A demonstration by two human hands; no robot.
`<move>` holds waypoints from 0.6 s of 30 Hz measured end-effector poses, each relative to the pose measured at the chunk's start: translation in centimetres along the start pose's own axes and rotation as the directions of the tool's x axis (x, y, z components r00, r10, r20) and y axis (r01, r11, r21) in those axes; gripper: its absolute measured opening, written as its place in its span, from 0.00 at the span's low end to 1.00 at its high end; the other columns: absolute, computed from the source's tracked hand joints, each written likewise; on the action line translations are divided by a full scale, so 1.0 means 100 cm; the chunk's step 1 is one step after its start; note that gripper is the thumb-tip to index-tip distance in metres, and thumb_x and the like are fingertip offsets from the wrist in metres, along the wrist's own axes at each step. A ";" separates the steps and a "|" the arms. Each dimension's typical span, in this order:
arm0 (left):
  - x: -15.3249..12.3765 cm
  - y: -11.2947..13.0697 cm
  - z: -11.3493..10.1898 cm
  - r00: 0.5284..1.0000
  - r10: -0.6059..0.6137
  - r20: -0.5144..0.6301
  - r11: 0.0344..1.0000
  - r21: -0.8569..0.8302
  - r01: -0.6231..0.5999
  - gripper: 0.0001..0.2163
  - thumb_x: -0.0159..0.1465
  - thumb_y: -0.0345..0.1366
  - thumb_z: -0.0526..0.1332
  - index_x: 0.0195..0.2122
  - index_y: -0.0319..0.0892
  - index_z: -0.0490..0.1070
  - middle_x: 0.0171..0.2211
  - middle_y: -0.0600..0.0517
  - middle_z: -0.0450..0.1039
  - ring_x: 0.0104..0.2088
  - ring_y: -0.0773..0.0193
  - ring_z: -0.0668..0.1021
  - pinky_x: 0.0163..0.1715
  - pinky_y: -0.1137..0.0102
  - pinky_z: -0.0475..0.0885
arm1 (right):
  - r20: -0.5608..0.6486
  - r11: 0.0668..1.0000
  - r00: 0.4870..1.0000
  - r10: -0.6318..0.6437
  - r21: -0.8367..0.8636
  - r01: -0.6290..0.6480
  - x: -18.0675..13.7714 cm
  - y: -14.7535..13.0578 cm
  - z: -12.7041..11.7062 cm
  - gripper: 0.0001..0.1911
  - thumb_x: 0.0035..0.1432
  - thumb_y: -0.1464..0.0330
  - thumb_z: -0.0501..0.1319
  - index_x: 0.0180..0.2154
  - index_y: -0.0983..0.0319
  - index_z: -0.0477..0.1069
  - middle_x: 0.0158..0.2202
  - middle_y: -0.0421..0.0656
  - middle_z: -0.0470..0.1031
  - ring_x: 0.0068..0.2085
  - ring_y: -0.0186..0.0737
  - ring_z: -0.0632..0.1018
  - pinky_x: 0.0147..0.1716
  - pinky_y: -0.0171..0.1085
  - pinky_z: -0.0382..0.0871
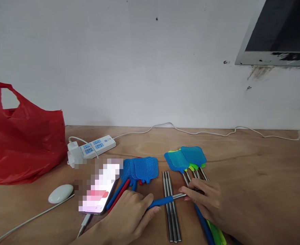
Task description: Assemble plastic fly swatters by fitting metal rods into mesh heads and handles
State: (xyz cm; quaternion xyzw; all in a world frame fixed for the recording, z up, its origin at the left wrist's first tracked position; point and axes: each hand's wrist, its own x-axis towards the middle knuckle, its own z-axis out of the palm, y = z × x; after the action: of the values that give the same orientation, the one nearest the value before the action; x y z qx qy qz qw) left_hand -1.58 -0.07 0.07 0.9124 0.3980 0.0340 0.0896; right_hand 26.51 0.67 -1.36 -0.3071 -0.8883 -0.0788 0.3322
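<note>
My left hand [133,212] is closed round a blue fly swatter handle [162,201]. A short length of metal rod [179,196] sticks out of the handle's right end, pinched by the fingertips of my right hand [203,197]. Below the handle lie three loose metal rods [171,217], side by side. Just left of them, blue and red fly swatter heads [146,169] are stacked, with blue and red handles partly under my left hand. Beyond my right hand rests a second pile of fly swatters [194,156], blue and green, on metal shafts; my hand partly hides them.
A lit phone [101,187] lies left of the swatters on a charging cable. Farther left are a white oval object [60,194], a white power strip [98,146] and a red plastic bag [24,143]. A white cord [198,132] runs along the wall [139,68].
</note>
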 end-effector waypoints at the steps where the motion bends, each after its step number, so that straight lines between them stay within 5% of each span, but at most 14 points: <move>1: -0.001 0.001 -0.002 1.000 -0.007 0.012 1.000 -0.012 0.008 0.19 0.76 0.43 0.41 0.36 0.43 0.68 0.31 0.47 0.77 0.32 0.52 0.79 0.32 0.63 0.64 | -0.018 1.000 1.000 -0.018 -0.015 0.018 0.000 0.000 0.000 0.16 0.68 0.74 0.55 0.52 0.55 0.73 0.33 0.42 0.76 0.31 0.36 0.78 0.32 0.34 0.72; 8: -0.006 0.000 -0.002 0.999 -0.002 -0.045 0.996 -0.094 -0.002 0.23 0.76 0.46 0.39 0.34 0.44 0.69 0.32 0.48 0.77 0.33 0.54 0.77 0.34 0.64 0.65 | -0.098 0.989 0.989 -0.115 -0.109 0.104 0.000 -0.001 0.002 0.16 0.68 0.75 0.55 0.53 0.58 0.72 0.31 0.43 0.78 0.31 0.40 0.78 0.32 0.38 0.73; 14: -0.003 -0.002 0.003 0.994 0.019 -0.104 0.997 -0.066 -0.026 0.18 0.76 0.43 0.41 0.37 0.44 0.66 0.30 0.50 0.77 0.29 0.54 0.78 0.27 0.65 0.60 | -0.019 0.992 0.996 -0.081 -0.094 0.079 0.006 -0.003 0.006 0.15 0.69 0.75 0.50 0.45 0.60 0.75 0.32 0.45 0.79 0.33 0.41 0.78 0.36 0.40 0.72; 18: -0.001 0.002 0.002 0.990 0.068 -0.122 0.994 -0.072 -0.077 0.14 0.77 0.41 0.42 0.40 0.45 0.64 0.33 0.52 0.78 0.29 0.56 0.79 0.28 0.67 0.62 | 0.080 0.984 0.994 -0.068 -0.159 0.080 0.009 -0.009 0.006 0.16 0.71 0.72 0.47 0.49 0.62 0.72 0.34 0.46 0.80 0.32 0.41 0.79 0.37 0.40 0.70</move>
State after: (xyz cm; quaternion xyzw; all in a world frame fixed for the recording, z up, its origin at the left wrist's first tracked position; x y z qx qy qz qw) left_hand -1.48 -0.29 -0.08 0.9184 0.3676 0.1070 0.0993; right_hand 25.11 0.58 -1.15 -0.3024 -0.9016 -0.1514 0.2696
